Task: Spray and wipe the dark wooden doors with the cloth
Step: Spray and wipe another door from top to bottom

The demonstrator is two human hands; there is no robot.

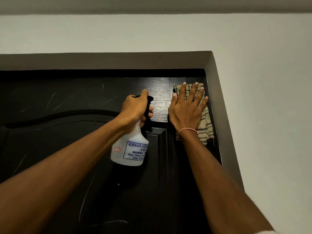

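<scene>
A dark wooden door [67, 132] with an arched raised panel fills the lower left of the head view. My left hand [136, 107] grips the black trigger head of a white spray bottle [130, 149] with a blue-printed label, held close to the door's upper part. My right hand [187, 108] lies flat with straight, spread fingers, pressing a beige cloth with dark stripes [205, 125] against the door's top right corner. The cloth hangs down below my wrist, which wears a thin pink band.
A grey-brown door frame [217, 92] borders the door on top and at the right. A pale wall [270, 98] surrounds the frame, with the ceiling edge above. Light scratches mark the door's left side.
</scene>
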